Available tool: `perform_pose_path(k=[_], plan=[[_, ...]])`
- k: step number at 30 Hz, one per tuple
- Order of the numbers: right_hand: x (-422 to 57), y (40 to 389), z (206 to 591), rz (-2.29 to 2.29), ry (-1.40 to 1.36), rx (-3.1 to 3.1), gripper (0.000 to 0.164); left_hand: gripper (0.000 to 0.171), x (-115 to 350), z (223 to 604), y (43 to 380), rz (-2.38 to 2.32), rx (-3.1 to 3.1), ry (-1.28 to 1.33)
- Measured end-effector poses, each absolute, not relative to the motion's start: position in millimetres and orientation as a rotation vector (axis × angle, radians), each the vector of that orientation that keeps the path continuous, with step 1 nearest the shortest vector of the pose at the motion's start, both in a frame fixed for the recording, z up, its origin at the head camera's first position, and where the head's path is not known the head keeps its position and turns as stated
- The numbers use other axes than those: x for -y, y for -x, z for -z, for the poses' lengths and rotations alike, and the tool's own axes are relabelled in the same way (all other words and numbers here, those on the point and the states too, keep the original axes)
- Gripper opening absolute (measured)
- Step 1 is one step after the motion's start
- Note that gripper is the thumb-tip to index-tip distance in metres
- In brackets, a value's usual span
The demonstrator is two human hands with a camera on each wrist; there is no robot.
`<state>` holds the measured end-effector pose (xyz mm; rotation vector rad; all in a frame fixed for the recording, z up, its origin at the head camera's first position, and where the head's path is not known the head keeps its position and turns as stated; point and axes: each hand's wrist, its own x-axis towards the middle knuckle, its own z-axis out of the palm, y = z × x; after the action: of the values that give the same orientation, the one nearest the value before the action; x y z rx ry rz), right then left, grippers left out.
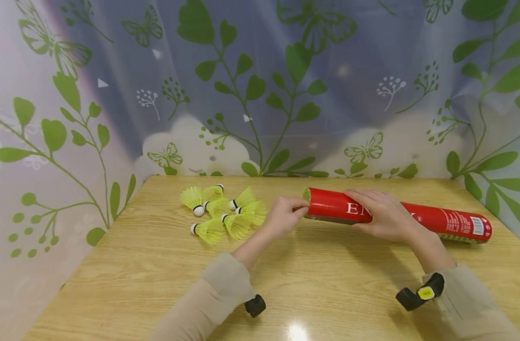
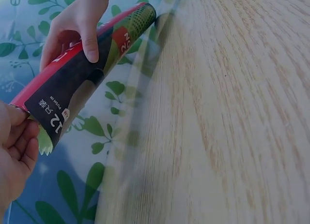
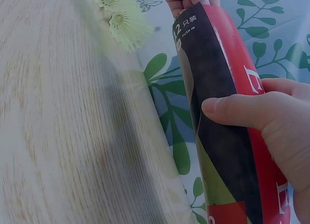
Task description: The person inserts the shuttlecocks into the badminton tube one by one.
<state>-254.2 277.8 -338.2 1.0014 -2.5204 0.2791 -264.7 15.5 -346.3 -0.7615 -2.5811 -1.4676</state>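
A red and black shuttlecock tube (image 1: 338, 204) lies slanted in my right hand (image 1: 385, 215), which grips it round the middle with the thumb across its dark side. Its open end points left, and the yellow skirt of a shuttlecock (image 2: 44, 141) shows in the mouth. At that end my left hand (image 1: 285, 217) has its fingers curled and pinches at the skirt's edge by the rim; the fingertips are partly hidden. Left of this hand, several yellow shuttlecocks (image 1: 210, 230) with white bases lie in a loose group on the table.
The wooden table (image 1: 328, 293) reaches back to a patterned curtain (image 1: 260, 94) with leaves and butterflies. A black wrist camera (image 1: 255, 305) sits at the left cuff, another wrist camera (image 1: 419, 293) at the right cuff.
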Motion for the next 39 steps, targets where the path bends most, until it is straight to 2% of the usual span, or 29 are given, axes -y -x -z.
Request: perform_pose_path(k=[18,24,39], plan=[[-278,256,342,-0.273,-1.029,2.465,0.081,0.023,-16,347,263,1.549,2.623,0.812],[-278,255,341,-0.275,-1.029,2.466,0.081,0.025,-11,344,262,1.576,2.682,0.72],[-283,253,344,-0.259,-1.032,2.486,0.081,0.022,29,347,268,1.542,2.592,0.653]])
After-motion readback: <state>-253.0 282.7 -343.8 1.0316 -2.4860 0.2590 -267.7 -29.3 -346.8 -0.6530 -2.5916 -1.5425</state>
